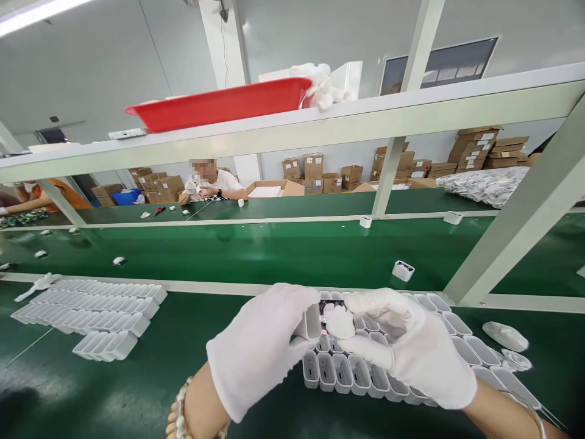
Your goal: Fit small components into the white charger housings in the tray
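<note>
My left hand (pixel 265 347), in a white glove, is closed around a hollow white plastic housing (pixel 312 323), tilted with its opening toward the right. My right hand (pixel 406 344), also gloved, pinches a small dark circuit board piece (pixel 323 303) right at that opening. Gloved fingertips hide much of the board, so I cannot tell how far it sits inside. Below both hands, rows of open white housings (pixel 342 373) stand upright on the green bench, several with a dark slot in the floor.
Another block of white housings (pixel 121 346) stands at left. Beyond the bench edge, a green conveyor belt (pixel 274 250) carries a filled housing (pixel 403 270). A slanted post (pixel 516 213) rises at right; overhead, a shelf holds a red tray (pixel 223 103). A co-worker (pixel 214 183) sits opposite.
</note>
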`<state>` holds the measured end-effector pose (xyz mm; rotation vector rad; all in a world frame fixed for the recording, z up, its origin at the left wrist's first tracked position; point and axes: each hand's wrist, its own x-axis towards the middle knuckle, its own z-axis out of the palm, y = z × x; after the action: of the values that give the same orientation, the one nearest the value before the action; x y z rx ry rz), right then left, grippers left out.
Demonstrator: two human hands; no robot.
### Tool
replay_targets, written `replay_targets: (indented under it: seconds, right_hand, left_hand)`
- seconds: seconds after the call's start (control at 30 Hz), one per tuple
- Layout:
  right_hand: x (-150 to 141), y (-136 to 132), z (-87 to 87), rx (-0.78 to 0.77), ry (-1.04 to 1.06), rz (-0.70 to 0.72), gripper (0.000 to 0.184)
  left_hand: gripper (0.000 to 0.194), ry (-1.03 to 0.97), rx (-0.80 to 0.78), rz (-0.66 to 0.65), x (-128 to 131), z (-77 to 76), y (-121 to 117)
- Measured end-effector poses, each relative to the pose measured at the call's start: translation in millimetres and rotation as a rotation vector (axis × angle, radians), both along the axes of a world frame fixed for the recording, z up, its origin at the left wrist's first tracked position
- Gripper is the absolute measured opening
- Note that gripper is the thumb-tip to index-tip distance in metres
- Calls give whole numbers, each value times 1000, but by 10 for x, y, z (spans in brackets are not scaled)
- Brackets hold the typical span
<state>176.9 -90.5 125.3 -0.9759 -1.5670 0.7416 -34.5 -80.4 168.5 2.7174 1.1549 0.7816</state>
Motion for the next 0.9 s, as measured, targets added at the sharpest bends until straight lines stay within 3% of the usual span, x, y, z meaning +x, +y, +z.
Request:
replay_targets:
  seconds: [0.17, 0.33, 0.53, 0.9]
  right_hand:
    - [-39, -15, -57, 7, -39, -1, 20]
    - [-39, -36, -64, 5, -75, -50, 17]
    - [-69, -63, -21, 57, -50, 77, 24]
    - [-66, -58, 20, -17, -169, 101, 6]
  left_hand:
    - [46, -8, 123, -32, 26, -59, 11]
    - [39, 24, 163, -51, 36, -45, 41]
    - [34, 71, 227, -29, 55, -64, 54]
    - [33, 90, 276, -43, 44, -90, 63]
